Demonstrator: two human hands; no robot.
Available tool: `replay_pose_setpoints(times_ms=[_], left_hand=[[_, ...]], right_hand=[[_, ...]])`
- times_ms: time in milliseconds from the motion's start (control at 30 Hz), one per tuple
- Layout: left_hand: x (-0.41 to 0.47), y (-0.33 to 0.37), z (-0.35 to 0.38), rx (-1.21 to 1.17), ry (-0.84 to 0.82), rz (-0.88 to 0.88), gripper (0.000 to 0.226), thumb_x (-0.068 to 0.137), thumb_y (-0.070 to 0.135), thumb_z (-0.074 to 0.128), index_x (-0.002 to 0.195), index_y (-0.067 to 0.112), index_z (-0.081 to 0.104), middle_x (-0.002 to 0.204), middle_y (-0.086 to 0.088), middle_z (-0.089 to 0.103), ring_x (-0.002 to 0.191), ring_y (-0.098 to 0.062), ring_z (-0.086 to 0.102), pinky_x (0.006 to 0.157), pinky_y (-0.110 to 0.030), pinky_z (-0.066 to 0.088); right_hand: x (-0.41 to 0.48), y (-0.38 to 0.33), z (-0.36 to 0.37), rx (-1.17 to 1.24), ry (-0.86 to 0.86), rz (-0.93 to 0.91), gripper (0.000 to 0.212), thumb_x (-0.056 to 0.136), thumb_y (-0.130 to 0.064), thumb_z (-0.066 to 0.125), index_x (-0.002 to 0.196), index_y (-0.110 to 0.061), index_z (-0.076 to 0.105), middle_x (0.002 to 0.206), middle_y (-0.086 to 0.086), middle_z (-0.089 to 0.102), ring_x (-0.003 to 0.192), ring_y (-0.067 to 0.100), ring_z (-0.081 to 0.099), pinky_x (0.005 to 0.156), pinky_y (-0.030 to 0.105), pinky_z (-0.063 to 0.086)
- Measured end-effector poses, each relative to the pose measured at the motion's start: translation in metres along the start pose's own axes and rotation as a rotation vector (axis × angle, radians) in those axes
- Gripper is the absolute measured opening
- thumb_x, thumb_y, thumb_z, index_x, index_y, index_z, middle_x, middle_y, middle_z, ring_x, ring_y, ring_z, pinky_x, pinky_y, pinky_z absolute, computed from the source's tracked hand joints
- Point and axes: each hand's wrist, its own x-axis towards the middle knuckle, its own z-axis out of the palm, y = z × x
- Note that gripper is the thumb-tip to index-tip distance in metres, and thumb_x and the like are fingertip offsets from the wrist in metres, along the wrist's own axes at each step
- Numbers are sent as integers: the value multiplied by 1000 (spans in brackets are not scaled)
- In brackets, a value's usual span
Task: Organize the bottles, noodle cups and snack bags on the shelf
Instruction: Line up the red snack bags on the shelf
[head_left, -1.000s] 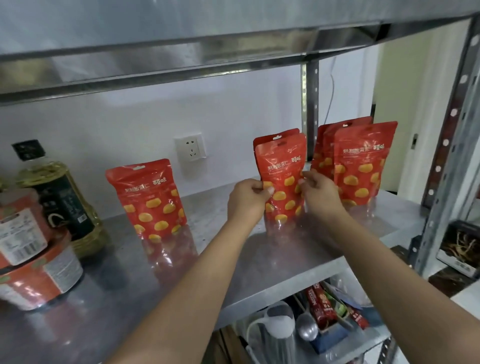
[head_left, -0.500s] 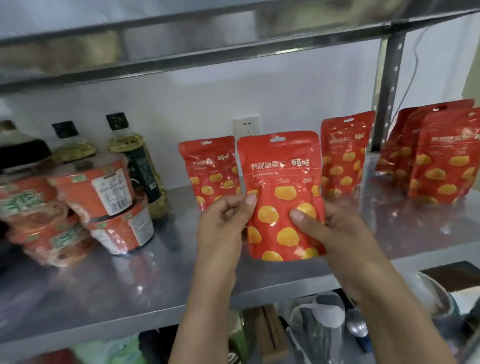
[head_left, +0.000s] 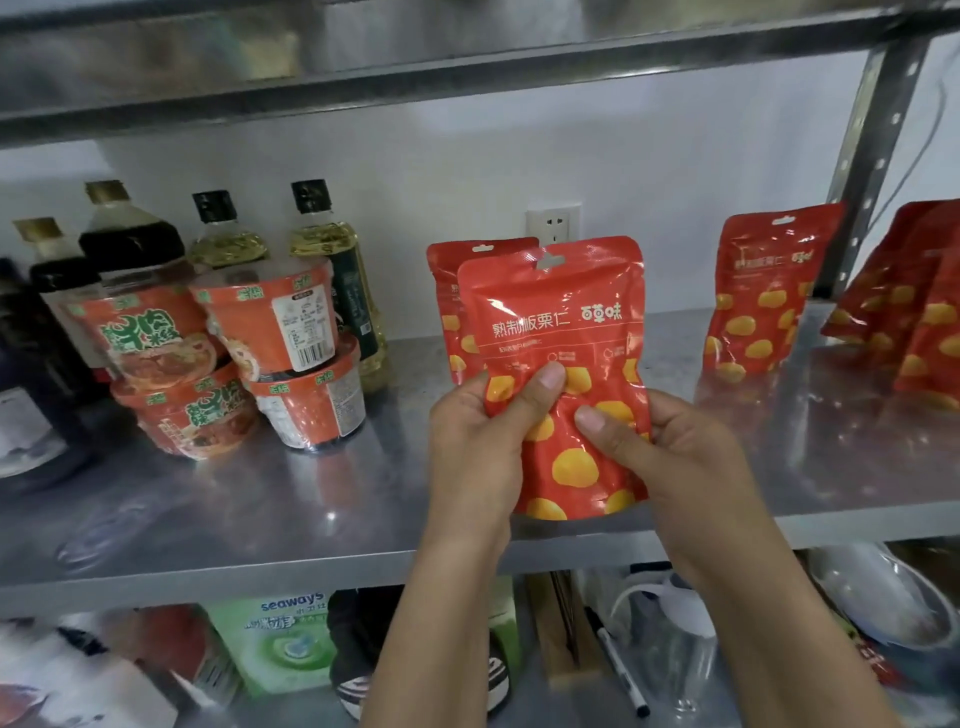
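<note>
A red snack bag (head_left: 558, 322) with yellow chestnuts printed on it is held upright over the steel shelf (head_left: 322, 519). My left hand (head_left: 483, 441) grips its lower left edge and my right hand (head_left: 660, 447) pinches its lower right. Right behind it stands another red bag (head_left: 447, 301), mostly covered. A third red bag (head_left: 763, 291) stands further right, and more red bags (head_left: 914, 312) lean at the far right. Several orange noodle cups (head_left: 260, 332) are stacked at the left. Oil and soy sauce bottles (head_left: 327, 234) stand behind them.
A white wall socket (head_left: 553, 223) sits behind the held bag. A perforated steel post (head_left: 872, 150) rises at the right rear, and another shelf runs overhead. The lower shelf holds a green cleaner pack (head_left: 280, 644), a pen (head_left: 618, 670) and a bowl (head_left: 883, 592).
Both hands lifted the bag from beside the right-hand bags and carried it leftward, now in front of the lone bag near the socket. The view swung left, bringing cups and bottles in.
</note>
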Motion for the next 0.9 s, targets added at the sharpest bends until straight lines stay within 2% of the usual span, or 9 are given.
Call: replay_pose_setpoints(times_ms=[133, 233, 400, 467, 667, 800, 900], left_hand=[[-3, 1, 0, -37, 12, 3, 27, 86, 23, 74, 107, 7, 73, 101, -10, 78, 92, -28, 75, 80, -42, 61], [-5, 2, -2, -29, 13, -8, 27, 85, 25, 75, 106, 9, 73, 100, -8, 78, 91, -27, 76, 80, -44, 61], [-7, 19, -11, -102, -110, -46, 42, 74, 28, 76, 113, 11, 69, 103, -7, 77, 94, -25, 75, 78, -38, 61], [-3, 33, -14, -142, -157, -31, 40, 75, 28, 73, 111, 11, 69, 101, -8, 78, 91, -24, 76, 74, -34, 61], [0, 40, -7, -158, -44, 4, 24, 84, 13, 74, 108, 6, 71, 95, -10, 78, 82, -25, 76, 66, -32, 61], [-1, 39, -6, -160, -10, 19, 24, 84, 16, 75, 107, 10, 71, 97, -8, 78, 85, -26, 76, 73, -37, 62], [3, 42, -2, -161, -3, -8, 26, 85, 17, 75, 110, 9, 71, 97, -8, 78, 86, -25, 76, 73, -36, 62]], right_hand=[[-4, -1, 3, -5, 8, -21, 25, 80, -22, 72, 104, -16, 75, 97, 7, 78, 88, 26, 76, 75, 37, 62], [-7, -1, 5, -2, 10, -24, 24, 80, -22, 71, 103, -17, 75, 97, 6, 78, 88, 26, 76, 74, 35, 63], [-11, -3, 4, -28, -25, -22, 21, 81, -18, 71, 102, -14, 75, 95, 8, 78, 86, 27, 76, 72, 36, 63], [-13, -1, 4, -67, -39, -8, 23, 78, -21, 73, 100, -15, 76, 94, 7, 78, 86, 28, 76, 73, 37, 63], [-20, 0, 11, -31, -56, -10, 25, 76, -21, 72, 100, -15, 76, 95, 7, 78, 86, 26, 76, 70, 32, 62], [-23, -2, 12, 5, -50, -3, 28, 75, -19, 72, 102, -13, 74, 95, 6, 78, 86, 23, 76, 67, 26, 60], [-24, -2, 9, 49, -77, 56, 35, 74, -23, 72, 109, -15, 71, 101, 6, 78, 92, 23, 76, 72, 28, 61]])
